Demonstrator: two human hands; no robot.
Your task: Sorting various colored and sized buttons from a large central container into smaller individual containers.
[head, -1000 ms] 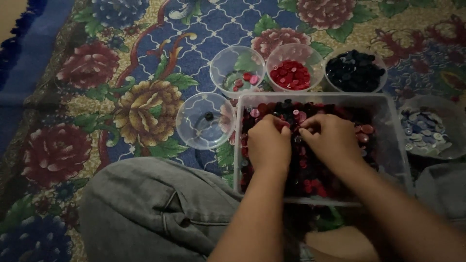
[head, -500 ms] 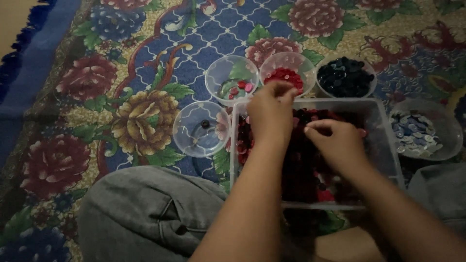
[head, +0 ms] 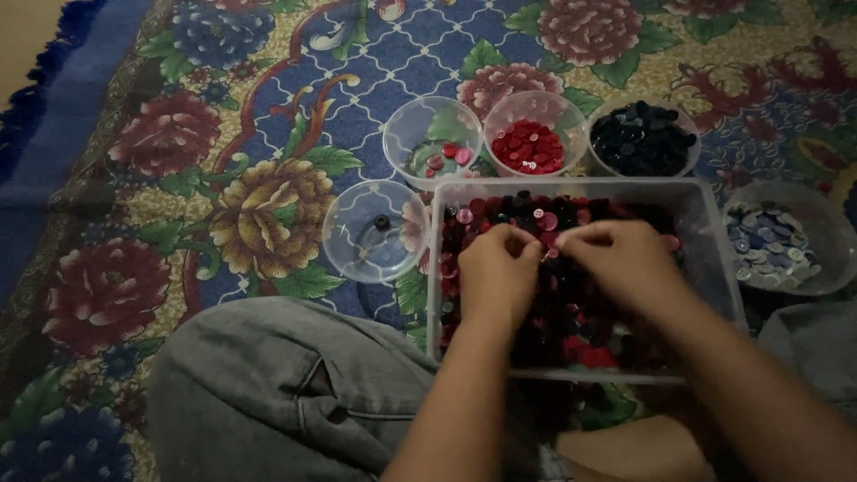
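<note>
A clear rectangular bin (head: 714, 236) holds a heap of mixed red, black and pink buttons (head: 571, 312). Both my hands are inside it, over the far half of the heap. My left hand (head: 494, 275) has its fingers curled, the tips pinched down among the buttons. My right hand (head: 627, 261) is beside it, its fingertips drawn together and almost touching the left hand's. Whether either pinch holds a button is hidden by the fingers.
Round clear bowls stand around the bin on a floral carpet (head: 223, 134): one with a few pink buttons (head: 433, 138), one with red (head: 534, 134), one with black (head: 644, 136), one with pale blue (head: 775, 236), and one with a single dark button (head: 375, 230). My grey-trousered knee (head: 277, 393) lies near left.
Half a second ago my left hand reached out over the red-button bowl. It has come back into the bin beside my right hand, which shifted slightly left.
</note>
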